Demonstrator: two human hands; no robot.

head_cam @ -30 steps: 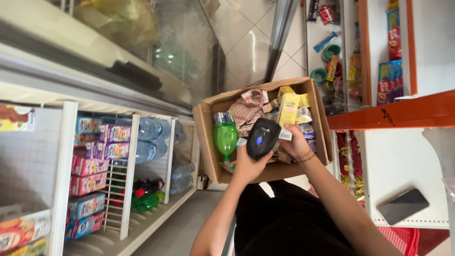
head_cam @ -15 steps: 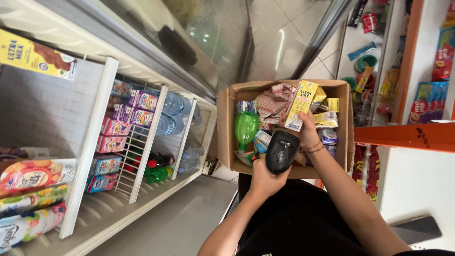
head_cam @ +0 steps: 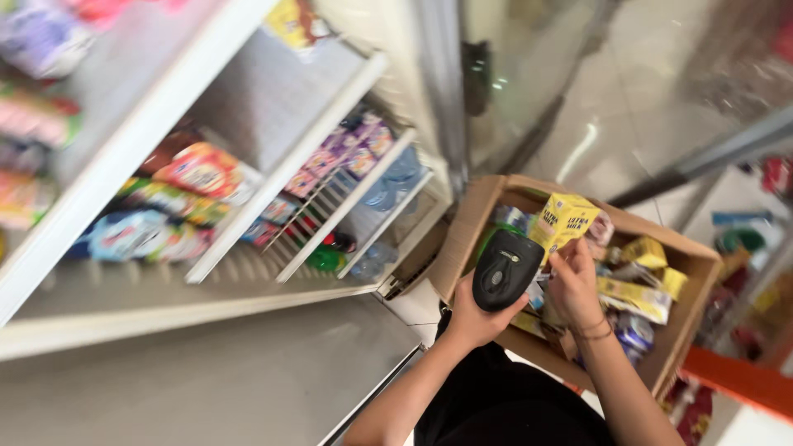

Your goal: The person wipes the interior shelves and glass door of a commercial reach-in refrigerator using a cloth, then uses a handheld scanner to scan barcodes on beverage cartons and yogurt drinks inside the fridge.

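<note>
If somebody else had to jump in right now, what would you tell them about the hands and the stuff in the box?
Left hand: holds a black handheld scanner upright over the near edge of the cardboard box.
Right hand: fingers pinch a small yellow carton, lifted above the box beside the scanner.
Box: open, full of mixed packets and drinks, more yellow cartons among them.
Cooler shelves on the left: open and stocked with packets and bottles.
Done: one carton is out of the box and next to the scanner.
Left: the rest of the goods lie in the box.
</note>
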